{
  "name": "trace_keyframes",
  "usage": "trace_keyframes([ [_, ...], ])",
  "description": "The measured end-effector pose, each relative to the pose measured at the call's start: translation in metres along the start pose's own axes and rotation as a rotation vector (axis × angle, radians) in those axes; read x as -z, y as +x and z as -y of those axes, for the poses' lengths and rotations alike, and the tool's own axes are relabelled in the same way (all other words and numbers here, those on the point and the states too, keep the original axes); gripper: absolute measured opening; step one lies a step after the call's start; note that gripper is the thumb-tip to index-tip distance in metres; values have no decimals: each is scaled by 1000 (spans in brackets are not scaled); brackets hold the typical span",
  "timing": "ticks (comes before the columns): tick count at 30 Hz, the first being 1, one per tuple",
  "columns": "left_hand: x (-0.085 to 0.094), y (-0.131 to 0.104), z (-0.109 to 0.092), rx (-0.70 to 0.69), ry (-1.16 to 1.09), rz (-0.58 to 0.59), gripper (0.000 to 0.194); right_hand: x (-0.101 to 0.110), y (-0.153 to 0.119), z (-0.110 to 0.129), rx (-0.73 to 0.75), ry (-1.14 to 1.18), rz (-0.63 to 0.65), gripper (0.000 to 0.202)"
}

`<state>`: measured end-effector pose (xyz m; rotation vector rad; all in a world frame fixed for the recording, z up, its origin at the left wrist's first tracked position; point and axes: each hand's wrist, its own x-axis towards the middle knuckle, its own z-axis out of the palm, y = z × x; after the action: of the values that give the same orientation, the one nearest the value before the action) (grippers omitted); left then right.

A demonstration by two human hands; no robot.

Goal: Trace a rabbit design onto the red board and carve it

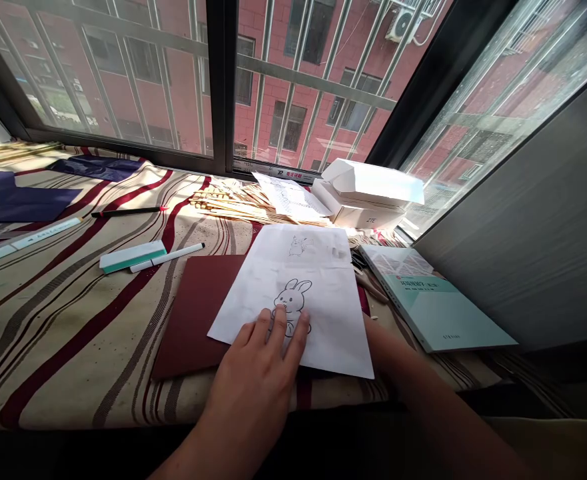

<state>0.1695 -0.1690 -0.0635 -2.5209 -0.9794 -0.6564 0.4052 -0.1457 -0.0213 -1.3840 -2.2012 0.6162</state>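
Head view | left grip [260, 363] spread flat atop bunny-sketch sheet [328, 300] — nothing pinched | right grip hidden behind that sheet, can't tell, tbh | sheet overlaps maroon folder [193, 313] — white pen [173, 255] off left, book [438, 307] right, box [368, 210] beyond

Your head camera, near above your bare left hand [256, 370], faces forward and down, toward black-framed glass windows [222, 87] beyond.
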Motion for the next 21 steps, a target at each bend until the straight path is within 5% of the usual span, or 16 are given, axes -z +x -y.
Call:
trace_keyframes([
  [3, -1, -3, -2, 10, -14, -11, 62, 5, -4, -9, -44, 173, -17, 32],
  [7, -2, -2, -6, 45, -46, -49, 60, 13, -11, -13, -173, 462, -132, 63],
  [12, 3, -6, -8, 35, -94, -161, 56, 12, -15, -8, -451, 780, -162, 52],
  [17, 12, -25, -3, -237, -284, -334, 39, 17, -1, -23, -486, 793, -202, 60],
  [21, 16, -39, 0, -224, -301, -228, 42, 32, 11, -40, -441, 701, -219, 59],
])
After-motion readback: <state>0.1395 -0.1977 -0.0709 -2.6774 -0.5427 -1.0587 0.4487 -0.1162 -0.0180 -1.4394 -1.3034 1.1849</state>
